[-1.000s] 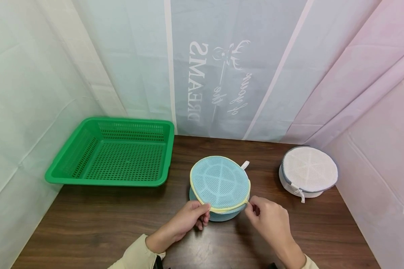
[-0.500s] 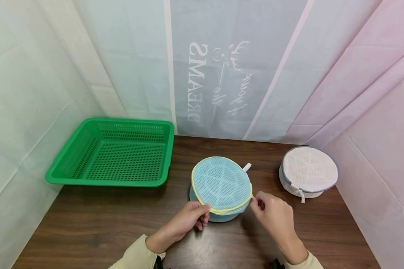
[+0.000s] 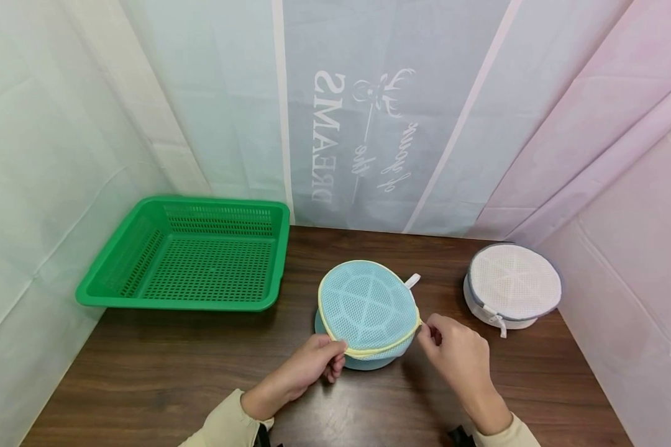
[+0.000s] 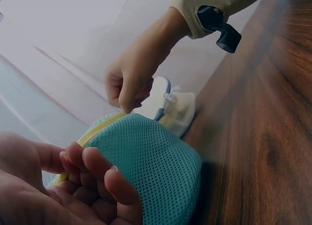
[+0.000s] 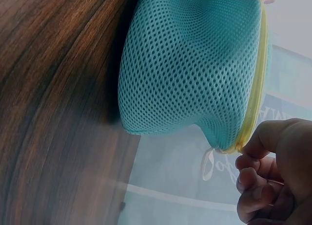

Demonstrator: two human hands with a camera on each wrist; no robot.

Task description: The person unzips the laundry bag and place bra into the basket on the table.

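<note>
L hand (image 3: 311, 361), lower ctr of frame, pinches yellow edge (image 5: 256, 93) of blue bag (image 3: 368, 304); R hand (image 3: 460, 352), lower R of ctr, pinches same edge's R end, pull tab unclear. Bag mid-frame, btwn & beyond both; round, no long axis, neither hand nearer.

From here I see 2 hands (image 3: 310, 363) (image 3: 460, 354), 2 sleeves (image 3: 223, 422) (image 3: 509, 433), 2 mesh bags (image 3: 369, 304) (image 3: 515, 279), 1 bskt (image 3: 179, 304) & 1 tbl (image 3: 173, 366).
</note>
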